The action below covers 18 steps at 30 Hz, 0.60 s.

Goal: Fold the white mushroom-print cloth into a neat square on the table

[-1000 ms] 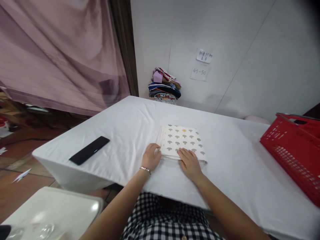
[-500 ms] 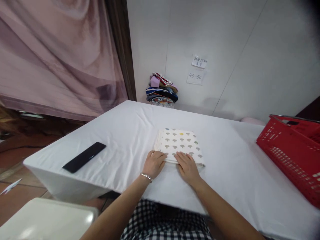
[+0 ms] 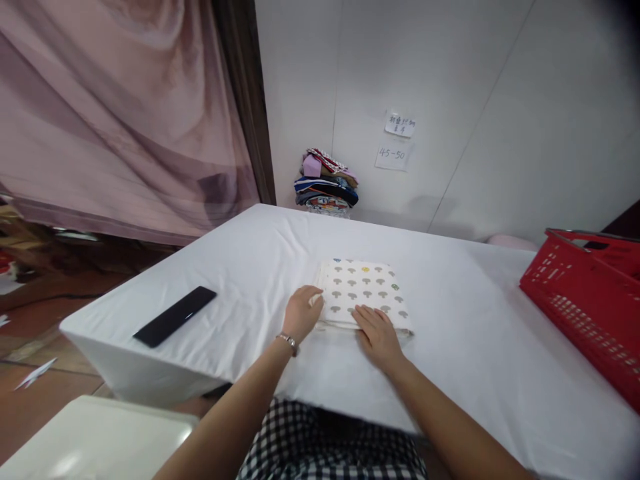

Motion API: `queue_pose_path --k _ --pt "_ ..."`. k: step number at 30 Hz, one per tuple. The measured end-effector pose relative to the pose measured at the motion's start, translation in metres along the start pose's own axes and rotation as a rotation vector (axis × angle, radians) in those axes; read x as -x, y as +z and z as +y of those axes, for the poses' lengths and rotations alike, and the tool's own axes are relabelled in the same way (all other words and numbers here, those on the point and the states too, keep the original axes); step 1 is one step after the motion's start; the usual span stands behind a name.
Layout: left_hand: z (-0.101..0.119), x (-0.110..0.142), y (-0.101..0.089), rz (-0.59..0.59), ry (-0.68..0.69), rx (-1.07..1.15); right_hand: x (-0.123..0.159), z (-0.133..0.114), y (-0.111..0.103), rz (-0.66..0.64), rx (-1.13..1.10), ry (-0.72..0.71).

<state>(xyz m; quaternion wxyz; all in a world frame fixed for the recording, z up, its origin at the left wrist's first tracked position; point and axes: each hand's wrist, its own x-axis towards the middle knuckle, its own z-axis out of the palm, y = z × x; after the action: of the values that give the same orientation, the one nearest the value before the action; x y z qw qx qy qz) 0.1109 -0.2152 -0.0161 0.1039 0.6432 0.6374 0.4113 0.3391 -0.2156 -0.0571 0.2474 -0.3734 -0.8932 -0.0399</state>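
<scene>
A folded white cloth (image 3: 367, 288) printed with grey mushrooms and a few coloured ones lies on the white-covered table in front of me. At its near left corner is my left hand (image 3: 303, 312), fingers curled on the cloth's left edge; the fingertips are partly hidden. My right hand (image 3: 379, 335) lies flat across the near edge, with its fingers stretched over the printed top.
To the left on the table (image 3: 460, 373) is a flat black object (image 3: 175, 317). A red plastic basket (image 3: 590, 300) occupies the right side. Beyond the far edge, stacked folded fabrics (image 3: 327, 183) stand by the wall. A white surface (image 3: 100, 437) sits lower left.
My left hand moved from the cloth's left edge onto its near top, then back to the left edge. The right hand stayed on the near edge. The view shifted slightly.
</scene>
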Motion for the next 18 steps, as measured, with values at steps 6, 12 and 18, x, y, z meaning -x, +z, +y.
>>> queue_pose_path --k 6,12,18 --pt "-0.001 -0.049 0.009 -0.196 -0.358 -0.185 0.000 -0.001 -0.001 0.015 0.008 -0.008" --pt "-0.004 -0.065 0.026 -0.261 -0.386 -0.288 0.000 -0.001 -0.002 0.004 0.021 -0.005" --pt "-0.005 -0.067 0.031 -0.275 -0.355 -0.323 0.000 0.000 0.000 0.009 0.019 -0.008"
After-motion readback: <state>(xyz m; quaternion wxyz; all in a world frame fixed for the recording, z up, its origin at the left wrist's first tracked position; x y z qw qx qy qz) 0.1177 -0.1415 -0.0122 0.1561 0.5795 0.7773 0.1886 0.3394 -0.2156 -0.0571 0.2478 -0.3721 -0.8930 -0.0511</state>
